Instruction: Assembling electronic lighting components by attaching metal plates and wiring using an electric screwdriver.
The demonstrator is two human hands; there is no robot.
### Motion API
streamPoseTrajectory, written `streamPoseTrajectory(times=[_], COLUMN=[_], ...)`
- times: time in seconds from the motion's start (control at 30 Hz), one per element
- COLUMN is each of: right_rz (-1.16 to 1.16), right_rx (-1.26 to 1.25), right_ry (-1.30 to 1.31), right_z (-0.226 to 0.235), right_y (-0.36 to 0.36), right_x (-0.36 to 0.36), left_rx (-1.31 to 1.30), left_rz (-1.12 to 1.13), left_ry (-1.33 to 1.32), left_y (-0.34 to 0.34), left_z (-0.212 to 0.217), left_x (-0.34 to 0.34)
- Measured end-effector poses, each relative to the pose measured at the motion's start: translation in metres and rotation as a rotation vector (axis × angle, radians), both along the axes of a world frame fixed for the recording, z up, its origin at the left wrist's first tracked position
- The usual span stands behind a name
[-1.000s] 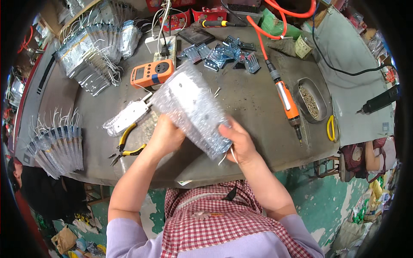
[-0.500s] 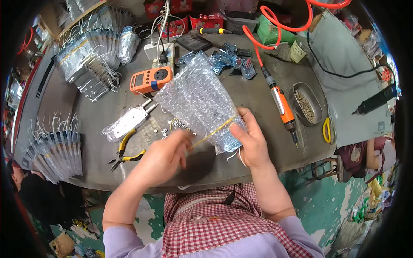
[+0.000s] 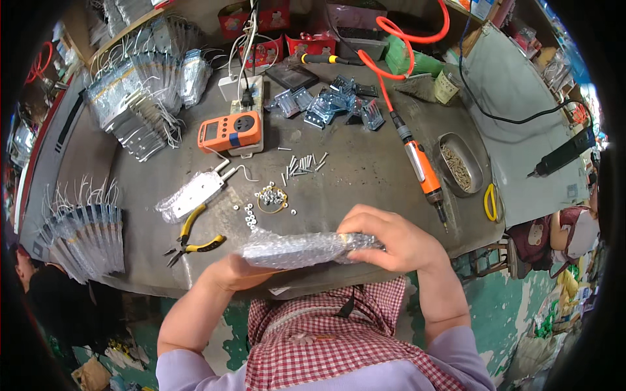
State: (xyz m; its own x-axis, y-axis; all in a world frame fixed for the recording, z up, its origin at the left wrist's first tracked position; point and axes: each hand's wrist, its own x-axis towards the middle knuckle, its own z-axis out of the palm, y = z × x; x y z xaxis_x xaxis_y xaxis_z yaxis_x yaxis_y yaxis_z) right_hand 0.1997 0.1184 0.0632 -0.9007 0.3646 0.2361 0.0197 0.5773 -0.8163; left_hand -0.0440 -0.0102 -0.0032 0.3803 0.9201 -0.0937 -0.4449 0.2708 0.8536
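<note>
Near the table's front edge, a flat bundle in clear bubble wrap (image 3: 293, 250) is held nearly edge-on. My right hand (image 3: 398, 242) is closed around its right end, thumb below and fingers over the top. At the left end, my left hand (image 3: 236, 274) is closed low against the bundle, its fingertips partly hidden behind the wrap. A thin yellow rubber band (image 3: 263, 273) runs from that hand along the bundle's underside. Just beyond the bundle lie small nuts (image 3: 250, 215), some of them inside a loose rubber band (image 3: 285, 204), and several loose screws (image 3: 301, 165).
Yellow-handled pliers (image 3: 203, 246) and a wrapped white part (image 3: 195, 195) lie to the left. An orange meter (image 3: 229, 130) stands behind. At right are an orange electric screwdriver (image 3: 424, 166), a metal screw dish (image 3: 479, 173) and yellow-handled scissors (image 3: 490, 202). Wrapped bundles (image 3: 88, 238) stand far left.
The wrapped bundle has tipped from lying face-up to nearly edge-on and come closer to me, uncovering the screws. My left hand has moved lower and left; my right hand now grips from above.
</note>
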Motion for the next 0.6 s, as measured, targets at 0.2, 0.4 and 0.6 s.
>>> streamPoseTrajectory(times=[0.2,0.4,0.6], right_rz=[0.067,0.136,-0.089], right_rx=[-0.059,0.037,0.145], right_ry=[-0.019,-0.083,-0.178], right_z=[0.012,0.008,-0.010], right_y=[0.002,-0.017,-0.027], right_x=[-0.011,-0.028,-0.064], left_rx=[-0.050,-0.144,0.230], left_rz=[0.022,-0.333,-0.072], left_ry=[-0.235,0.182,1.244], left_y=[0.002,-0.009,0.036], left_z=[0.021,0.007,0.070], left_x=[-0.018,-0.047,0.006])
